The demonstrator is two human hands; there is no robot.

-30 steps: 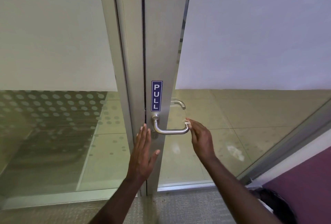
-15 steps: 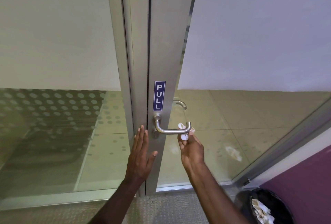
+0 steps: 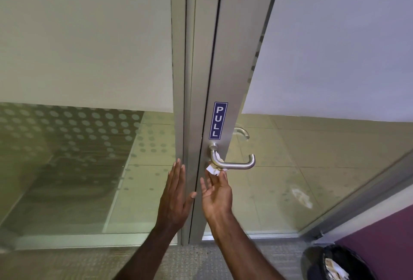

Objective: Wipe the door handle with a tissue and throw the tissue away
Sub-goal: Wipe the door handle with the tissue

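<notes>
A brushed-metal lever door handle (image 3: 237,164) sticks out of the grey door frame (image 3: 221,56) below a blue PULL sign (image 3: 218,120). My right hand (image 3: 216,192) reaches up from below and pinches a small white tissue (image 3: 214,169) against the handle's inner bend, near the frame. My left hand (image 3: 176,194) lies flat with fingers together on the frame left of the handle, holding nothing.
A black waste bin (image 3: 339,264) with crumpled paper in it stands at the bottom right beside a purple wall (image 3: 384,232). Glass panels (image 3: 67,168) with frosted tops flank the frame. A second handle (image 3: 242,131) shows behind the glass.
My right hand has slid the tissue leftward along the handle, from its outer tip to the bend near the frame. My left hand has stayed on the frame.
</notes>
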